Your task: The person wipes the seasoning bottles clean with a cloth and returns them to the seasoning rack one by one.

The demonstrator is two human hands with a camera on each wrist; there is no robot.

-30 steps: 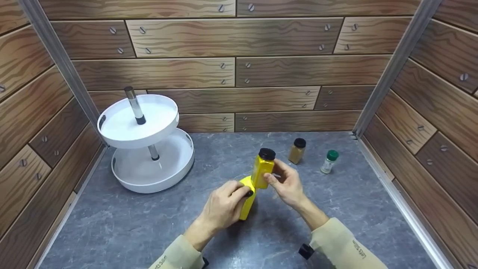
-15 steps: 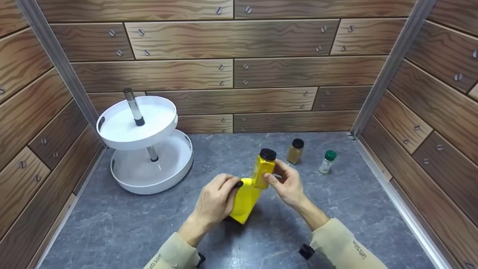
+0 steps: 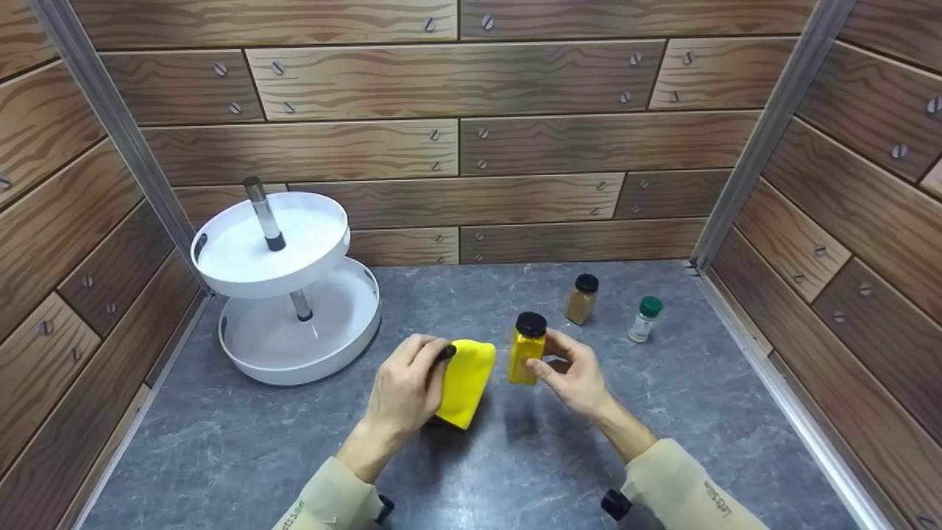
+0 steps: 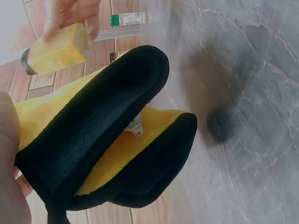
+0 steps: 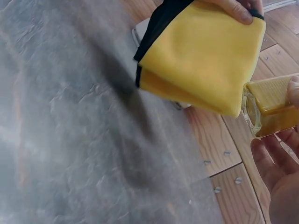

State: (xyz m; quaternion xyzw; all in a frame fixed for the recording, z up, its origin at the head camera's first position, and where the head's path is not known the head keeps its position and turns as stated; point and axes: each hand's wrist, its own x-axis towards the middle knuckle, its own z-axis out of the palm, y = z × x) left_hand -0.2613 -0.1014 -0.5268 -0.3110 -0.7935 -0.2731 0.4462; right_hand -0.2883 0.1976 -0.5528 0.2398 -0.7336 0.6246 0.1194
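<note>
A folded yellow cloth (image 3: 465,383) with a black edge and underside hangs from my left hand (image 3: 405,386), pinched between thumb and fingers above the table. In the right wrist view the cloth (image 5: 201,56) shows its broad yellow face. My right hand (image 3: 578,375) grips a square clear spice jar (image 3: 525,359) with yellow contents and a black lid. It is held upright, just right of the cloth, and a narrow gap parts them in the head view. The jar's glass base (image 5: 252,109) faces the camera in the right wrist view.
A brown spice jar (image 3: 581,300) with a black lid and a small green-capped jar (image 3: 644,320) stand at the back right. At the left is a white two-tier round tray (image 3: 294,372). Wood-patterned walls (image 3: 544,143) enclose the grey table (image 3: 243,449).
My left hand has moved left with the cloth, away from the jar, and the cloth's yellow face has turned into view. The jar has come slightly lower and nearer in my right hand.
</note>
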